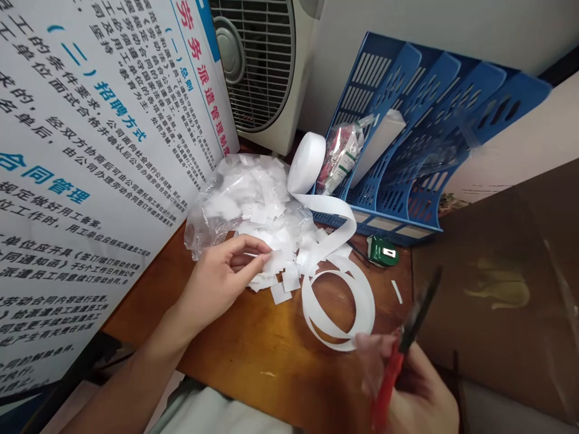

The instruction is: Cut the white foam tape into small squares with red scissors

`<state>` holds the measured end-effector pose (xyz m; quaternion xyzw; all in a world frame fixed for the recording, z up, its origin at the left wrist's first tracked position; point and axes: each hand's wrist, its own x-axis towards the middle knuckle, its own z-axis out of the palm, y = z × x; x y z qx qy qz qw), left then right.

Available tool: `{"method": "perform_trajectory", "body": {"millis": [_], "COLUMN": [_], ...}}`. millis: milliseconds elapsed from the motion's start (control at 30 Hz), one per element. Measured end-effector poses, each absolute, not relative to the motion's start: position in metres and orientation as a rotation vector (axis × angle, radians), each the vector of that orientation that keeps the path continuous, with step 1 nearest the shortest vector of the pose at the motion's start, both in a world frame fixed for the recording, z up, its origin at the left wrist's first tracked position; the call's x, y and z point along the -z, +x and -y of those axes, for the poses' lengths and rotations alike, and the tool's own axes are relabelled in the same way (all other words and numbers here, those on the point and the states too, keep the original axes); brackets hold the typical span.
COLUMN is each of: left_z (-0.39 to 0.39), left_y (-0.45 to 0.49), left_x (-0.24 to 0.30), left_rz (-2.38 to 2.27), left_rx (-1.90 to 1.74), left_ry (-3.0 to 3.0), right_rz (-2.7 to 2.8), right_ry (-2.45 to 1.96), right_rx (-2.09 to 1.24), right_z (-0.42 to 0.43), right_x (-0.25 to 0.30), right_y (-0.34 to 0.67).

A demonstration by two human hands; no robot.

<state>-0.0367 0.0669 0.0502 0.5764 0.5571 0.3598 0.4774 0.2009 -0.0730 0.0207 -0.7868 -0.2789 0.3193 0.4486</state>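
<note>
My left hand pinches a small white square between thumb and fingertips, over a heap of similar cut squares. Behind it, more squares fill a clear plastic bag. My right hand, blurred by motion, holds red-handled scissors with the dark blades pointing up and away. A loose white strip lies in loops on the table, running from a white roll at the back. One loop reaches close to my right fingertips; whether they touch it I cannot tell.
A blue file rack stands at the back right with a plastic packet inside. In front of it lies a green tape measure. A fan stands behind, a printed board at left, and a brown surface at right.
</note>
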Motion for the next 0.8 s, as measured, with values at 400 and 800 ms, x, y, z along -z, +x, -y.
{"method": "perform_trajectory", "body": {"millis": [400,800], "left_z": [-0.083,-0.068], "left_y": [-0.039,-0.036], "left_x": [-0.047,-0.060], "left_rz": [-1.416,-1.309], "left_rx": [-0.828,-0.773], "left_ry": [1.837,1.473], "right_rz": [1.280,0.958], "right_ry": [-2.242,-1.799], "right_rx": [-0.363,-0.269], "right_z": [-0.044,-0.005], "right_x": [-0.010,-0.035], "right_y": [0.254,0.239]}}
